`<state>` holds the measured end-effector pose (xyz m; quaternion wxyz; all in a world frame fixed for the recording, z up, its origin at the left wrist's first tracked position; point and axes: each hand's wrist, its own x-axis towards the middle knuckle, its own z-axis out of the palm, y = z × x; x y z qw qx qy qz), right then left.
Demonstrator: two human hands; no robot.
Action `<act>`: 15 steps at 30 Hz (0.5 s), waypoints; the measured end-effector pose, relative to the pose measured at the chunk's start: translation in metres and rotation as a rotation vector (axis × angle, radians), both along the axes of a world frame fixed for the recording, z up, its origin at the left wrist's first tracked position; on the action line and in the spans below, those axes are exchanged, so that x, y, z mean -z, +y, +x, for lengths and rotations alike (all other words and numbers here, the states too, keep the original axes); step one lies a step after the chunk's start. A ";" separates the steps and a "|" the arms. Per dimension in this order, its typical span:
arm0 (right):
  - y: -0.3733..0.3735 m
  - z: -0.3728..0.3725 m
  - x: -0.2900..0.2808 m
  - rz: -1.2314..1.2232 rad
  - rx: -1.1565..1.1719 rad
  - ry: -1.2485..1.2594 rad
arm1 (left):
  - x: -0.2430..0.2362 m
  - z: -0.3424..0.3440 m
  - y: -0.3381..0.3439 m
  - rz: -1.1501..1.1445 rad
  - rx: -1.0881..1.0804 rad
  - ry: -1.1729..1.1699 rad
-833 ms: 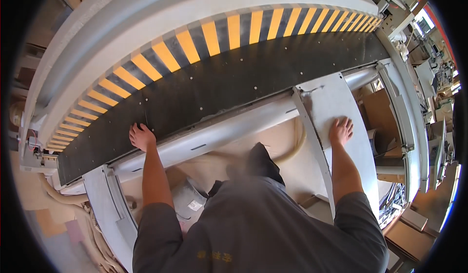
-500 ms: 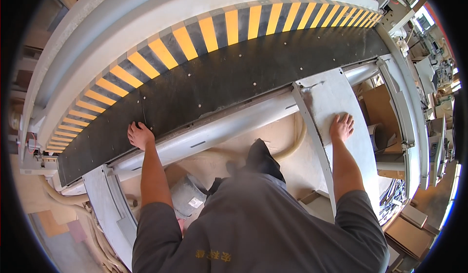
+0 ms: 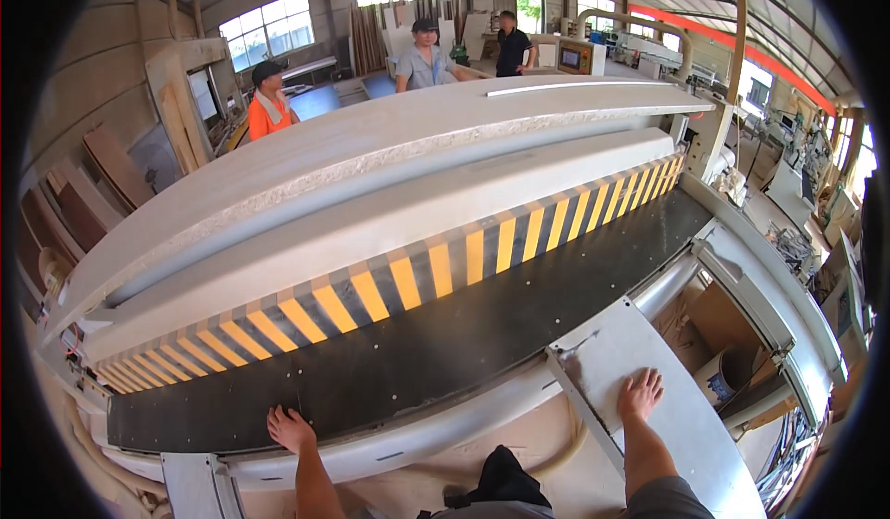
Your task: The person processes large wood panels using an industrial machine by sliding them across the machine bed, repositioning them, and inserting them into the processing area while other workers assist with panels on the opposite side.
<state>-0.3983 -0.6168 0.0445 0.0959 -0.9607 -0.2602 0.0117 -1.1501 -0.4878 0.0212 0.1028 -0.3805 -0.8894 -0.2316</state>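
A long machine with a yellow-and-black striped guard (image 3: 445,263) spans the view. Below the stripes runs a dark bed (image 3: 491,334) dotted with small pale discs. My left hand (image 3: 289,426) rests on this bed's front edge, fingers apart and slightly curled, holding nothing. My right hand (image 3: 641,397) lies palm down, fingers apart, on a pale metal support plate (image 3: 681,431) that juts out toward me. A silvery rail (image 3: 389,452) runs under the bed's edge. A second narrow plate (image 3: 190,482) sits at the lower left.
Three people stand beyond the machine: one in orange (image 3: 269,111), one in grey (image 3: 422,65), one in dark clothes (image 3: 513,51). Boards (image 3: 116,171) lean at the left. A hose (image 3: 570,440), a bucket (image 3: 718,380) and offcuts lie below. More machinery lines the right.
The view has tilted up, bringing the people and hall into sight and shifting the machine and both hands lower in the picture. Both hands stay on the same surfaces.
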 end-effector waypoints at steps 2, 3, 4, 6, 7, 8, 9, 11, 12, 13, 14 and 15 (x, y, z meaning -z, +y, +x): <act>0.001 0.001 -0.001 0.017 0.001 0.001 | -0.004 0.004 0.003 -0.007 0.005 -0.013; 0.002 0.002 -0.001 0.024 -0.007 0.005 | -0.006 0.005 0.005 -0.012 0.001 -0.020; 0.003 0.002 -0.002 0.026 -0.005 0.005 | -0.006 0.005 0.006 -0.019 -0.003 -0.026; 0.005 0.001 -0.004 0.031 -0.007 0.010 | -0.007 0.005 0.007 -0.023 -0.007 -0.024; 0.006 0.000 -0.004 0.030 -0.010 0.011 | -0.007 0.004 0.007 -0.028 -0.010 -0.022; 0.006 0.000 -0.004 0.029 -0.012 0.007 | -0.007 0.004 0.008 -0.030 -0.013 -0.021; 0.007 0.000 -0.004 0.027 -0.016 0.003 | -0.007 0.005 0.009 -0.027 -0.008 -0.018; 0.007 0.002 -0.001 0.023 -0.012 0.002 | -0.006 0.005 0.010 -0.026 -0.011 -0.014; 0.007 0.003 0.001 0.021 -0.004 0.001 | -0.005 0.004 0.009 -0.021 -0.008 -0.010; 0.008 0.003 0.001 0.019 -0.013 0.002 | -0.005 0.003 0.009 -0.016 -0.005 -0.004; 0.008 0.002 0.001 0.022 -0.011 0.005 | -0.005 0.003 0.007 -0.005 -0.005 0.005; 0.008 0.001 0.002 0.025 -0.010 0.008 | -0.006 0.004 0.006 -0.008 -0.018 0.008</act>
